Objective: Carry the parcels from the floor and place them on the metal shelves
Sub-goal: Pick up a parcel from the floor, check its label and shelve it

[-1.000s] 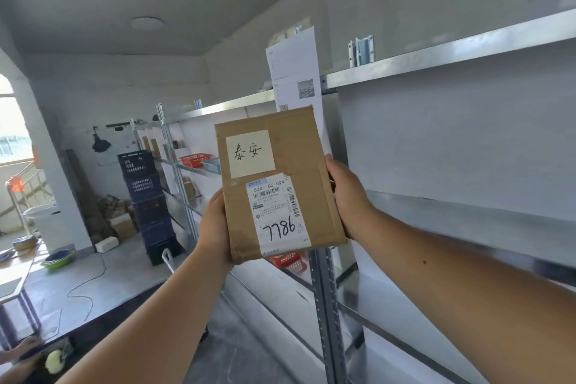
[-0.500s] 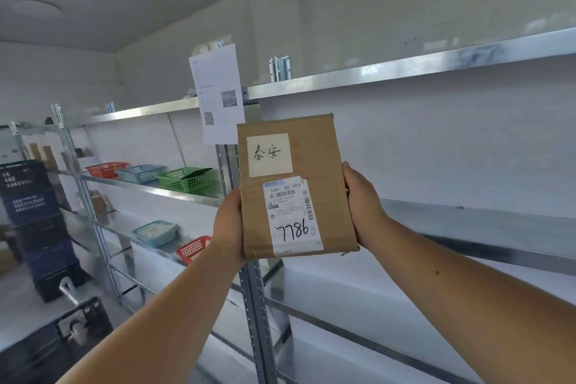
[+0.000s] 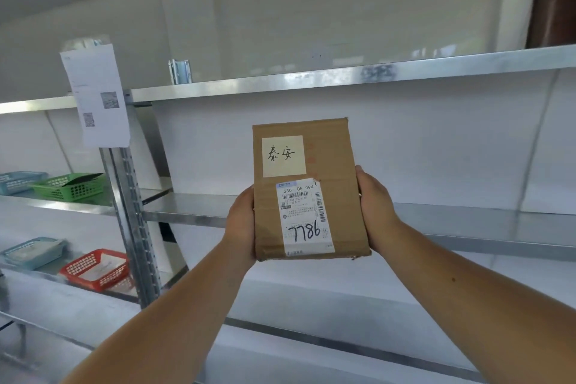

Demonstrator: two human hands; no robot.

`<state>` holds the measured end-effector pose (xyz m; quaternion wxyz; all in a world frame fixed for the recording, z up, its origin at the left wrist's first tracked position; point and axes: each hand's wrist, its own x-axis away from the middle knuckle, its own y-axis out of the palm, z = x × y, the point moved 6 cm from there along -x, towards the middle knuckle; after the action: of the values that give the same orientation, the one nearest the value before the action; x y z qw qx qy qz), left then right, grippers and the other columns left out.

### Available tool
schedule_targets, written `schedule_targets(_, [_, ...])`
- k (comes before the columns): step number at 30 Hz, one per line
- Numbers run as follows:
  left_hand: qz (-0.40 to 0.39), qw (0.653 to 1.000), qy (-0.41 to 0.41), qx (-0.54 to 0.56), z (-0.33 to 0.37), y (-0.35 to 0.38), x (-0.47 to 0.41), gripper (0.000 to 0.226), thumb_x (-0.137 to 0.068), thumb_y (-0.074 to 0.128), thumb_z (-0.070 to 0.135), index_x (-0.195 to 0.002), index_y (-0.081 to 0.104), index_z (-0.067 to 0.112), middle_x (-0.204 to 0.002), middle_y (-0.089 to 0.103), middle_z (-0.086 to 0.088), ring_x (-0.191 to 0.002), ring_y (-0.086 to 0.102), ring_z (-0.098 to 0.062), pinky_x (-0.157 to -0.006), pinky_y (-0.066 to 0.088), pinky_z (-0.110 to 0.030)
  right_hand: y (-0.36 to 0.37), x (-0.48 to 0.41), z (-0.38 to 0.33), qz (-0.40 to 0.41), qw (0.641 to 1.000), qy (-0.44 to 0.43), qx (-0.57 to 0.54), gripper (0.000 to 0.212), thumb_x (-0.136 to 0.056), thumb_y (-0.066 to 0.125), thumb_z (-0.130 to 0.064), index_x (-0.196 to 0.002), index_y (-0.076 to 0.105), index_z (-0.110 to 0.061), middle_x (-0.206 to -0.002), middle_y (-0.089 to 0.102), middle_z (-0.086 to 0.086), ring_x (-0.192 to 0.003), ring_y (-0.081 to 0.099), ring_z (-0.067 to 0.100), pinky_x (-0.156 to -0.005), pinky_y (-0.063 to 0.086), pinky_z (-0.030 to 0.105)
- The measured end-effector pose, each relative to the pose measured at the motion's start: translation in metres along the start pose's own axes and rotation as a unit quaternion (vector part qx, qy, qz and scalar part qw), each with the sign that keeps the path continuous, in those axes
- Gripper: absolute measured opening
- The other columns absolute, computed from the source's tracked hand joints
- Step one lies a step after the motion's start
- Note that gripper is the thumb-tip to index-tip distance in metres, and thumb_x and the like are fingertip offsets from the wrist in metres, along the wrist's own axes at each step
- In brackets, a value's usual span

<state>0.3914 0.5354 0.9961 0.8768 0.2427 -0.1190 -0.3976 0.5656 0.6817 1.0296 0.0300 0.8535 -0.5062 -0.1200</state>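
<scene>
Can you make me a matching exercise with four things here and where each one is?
Things:
1. brown cardboard parcel
2. green plastic basket
3. red plastic basket
4. white printed paper sheet

Places:
A. hung on the shelf upright
B. middle shelf, far left
C. held between both hands
D. lower shelf, far left

Pairs: 1-C, 2-B, 3-D, 4-A

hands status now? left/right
Left hand: closed on the cardboard parcel, left edge.
Right hand: closed on the same parcel, right edge.
</scene>
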Motion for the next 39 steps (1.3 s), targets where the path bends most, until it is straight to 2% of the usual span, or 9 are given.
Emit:
schedule_targets(5, [-0.034,0.999,-0.017,0.000,-0.051,0.077,0.017,0.034,-0.100,0.059,0.039,-0.110,0.082,0.017,-0.115,0.082,-0.014,-0.101,0.080,-0.039,-0.099,0.058,-0.062,-0.094,0.012,-0.012,0.041,0.999,0.005,-0.005,0.042,-0.106,0.050,-0.043,-0.071,0.062,-0.022,-0.075,0.063,-0.004,-0.078,0.059,0.019,-0.075,0.049,0.033])
schedule_targets(13, [-0.079,0.995,-0.053,-0.008,-0.131,0.181,0.034,0.034,-0.098,0.060,0.035,-0.119,0.080,0.015,-0.121,0.079,-0.016,-0.111,0.076,-0.042,-0.104,0.053,-0.067,-0.229,0.040,-0.024,0.111,0.994,0.000,-0.003,0.042,-0.103,0.052,-0.046,-0.073,0.064,-0.020,-0.080,0.062,0.000,-0.081,0.059,0.021,-0.078,0.049,0.035])
schedule_targets(16, [-0.089,0.994,-0.059,-0.026,-0.155,0.217,0.039,0.028,-0.097,0.063,0.037,-0.103,0.084,0.019,-0.114,0.082,-0.013,-0.108,0.078,-0.040,-0.105,0.053,-0.066,-0.274,0.052,-0.033,0.152,0.988,0.002,-0.003,0.037,-0.102,0.054,-0.049,-0.085,0.069,-0.019,-0.089,0.065,0.004,-0.083,0.062,0.023,-0.081,0.052,0.036])
schedule_targets(19, [-0.115,0.990,-0.069,-0.040,-0.176,0.255,0.047,0.029,-0.097,0.063,0.036,-0.083,0.084,0.021,-0.101,0.084,-0.009,-0.096,0.079,-0.036,-0.100,0.059,-0.055,-0.315,0.064,-0.043,0.193,0.981,-0.011,0.009,0.038,-0.104,0.052,-0.048,-0.087,0.070,-0.019,-0.091,0.068,0.003,-0.085,0.065,0.021,-0.085,0.055,0.037])
schedule_targets(21, [-0.142,0.985,-0.076,-0.056,-0.189,0.280,0.051,0.029,-0.096,0.062,0.037,-0.085,0.084,0.023,-0.102,0.084,-0.009,-0.100,0.079,-0.037,-0.100,0.059,-0.055,-0.340,0.073,-0.048,0.214,0.977,-0.013,0.015,0.039,-0.103,0.051,-0.049,-0.084,0.070,-0.021,-0.090,0.069,0.002,-0.086,0.066,0.022,-0.089,0.058,0.041])
schedule_targets(25, [-0.192,0.974,-0.101,-0.071,-0.218,0.326,0.055,0.028,-0.091,0.063,0.041,-0.090,0.084,0.023,-0.109,0.083,-0.011,-0.111,0.077,-0.040,-0.106,0.053,-0.064,-0.387,0.096,-0.055,0.276,0.961,-0.024,0.022,0.039,-0.105,0.048,-0.045,-0.083,0.064,-0.017,-0.088,0.062,0.004,-0.081,0.060,0.020,-0.075,0.053,0.033])
schedule_targets(30, [-0.248,0.956,-0.135,-0.079,-0.254,0.374,0.059,0.027,-0.090,0.066,0.041,-0.081,0.085,0.025,-0.104,0.084,-0.009,-0.108,0.078,-0.039,-0.105,0.055,-0.060,-0.430,0.126,-0.064,0.354,0.933,-0.018,0.058,0.044,-0.106,0.045,-0.049,-0.086,0.069,-0.019,-0.093,0.071,0.005,-0.085,0.067,0.020,-0.080,0.058,0.036])
schedule_targets(36, [-0.331,0.924,-0.171,-0.089,-0.289,0.422,0.073,0.034,-0.095,0.061,0.042,-0.077,0.085,0.027,-0.100,0.084,-0.007,-0.098,0.079,-0.035,-0.101,0.058,-0.056,-0.459,0.168,-0.076,0.452,0.888,-0.028,0.075,0.044,-0.109,0.043,-0.046,-0.103,0.077,-0.019,-0.097,0.079,0.002,-0.091,0.073,0.020,-0.066,0.053,0.029])
schedule_targets(39, [-0.369,0.906,-0.185,-0.093,-0.301,0.440,0.081,0.031,-0.095,0.060,0.042,-0.089,0.084,0.024,-0.105,0.084,-0.010,-0.101,0.079,-0.038,-0.102,0.058,-0.060,-0.469,0.184,-0.079,0.488,0.868,-0.036,0.084,0.039,-0.109,0.045,-0.042,-0.104,0.076,-0.018,-0.093,0.076,0.000,-0.082,0.069,0.017,-0.063,0.050,0.027])
